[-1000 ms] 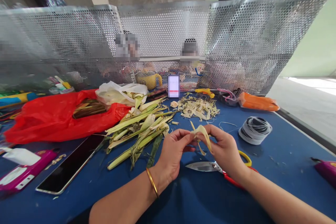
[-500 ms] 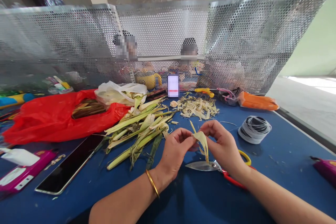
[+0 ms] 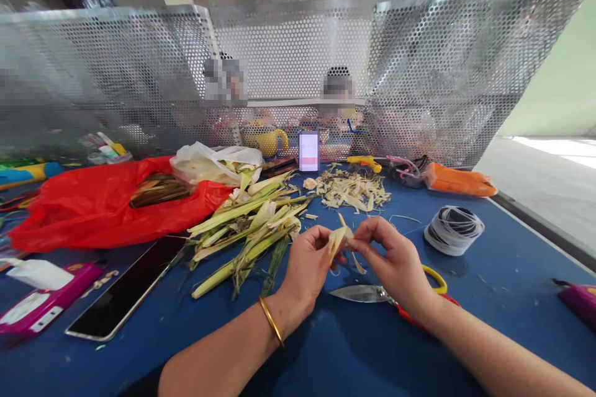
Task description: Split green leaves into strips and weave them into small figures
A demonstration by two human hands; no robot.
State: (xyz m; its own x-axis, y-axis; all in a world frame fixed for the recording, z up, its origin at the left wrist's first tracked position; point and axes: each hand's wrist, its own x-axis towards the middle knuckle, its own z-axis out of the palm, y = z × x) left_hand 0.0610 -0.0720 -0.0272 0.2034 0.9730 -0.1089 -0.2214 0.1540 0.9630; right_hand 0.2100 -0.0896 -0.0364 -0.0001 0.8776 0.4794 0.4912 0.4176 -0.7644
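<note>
Between my two hands is a pale yellow-green strip of corn husk [image 3: 339,240], folded over on itself. My left hand [image 3: 308,263], with a gold bangle at the wrist, pinches its left side. On the other side my right hand [image 3: 390,257] is closed, thumb and forefinger pinching the husk's right edge. A thin end dangles below the fingers. Under my right hand lie scissors [image 3: 361,293] with red and yellow handles, partly hidden by the wrist. A spool of white string [image 3: 454,231] stands right of that hand. Left of my hands is a heap of corn husks [image 3: 251,223].
Husk scraps [image 3: 356,189] are piled behind my hands, before a small upright phone [image 3: 308,151]. On the left lie a red plastic bag [image 3: 88,205], a dark phone [image 3: 128,288] and a purple power strip [image 3: 51,298]. A perforated metal screen [image 3: 288,49] closes the back, people behind it.
The husk's broad flap has swung from hanging on the right over to the left, toward my left fingers. My right fingertips have come in at its right edge.
</note>
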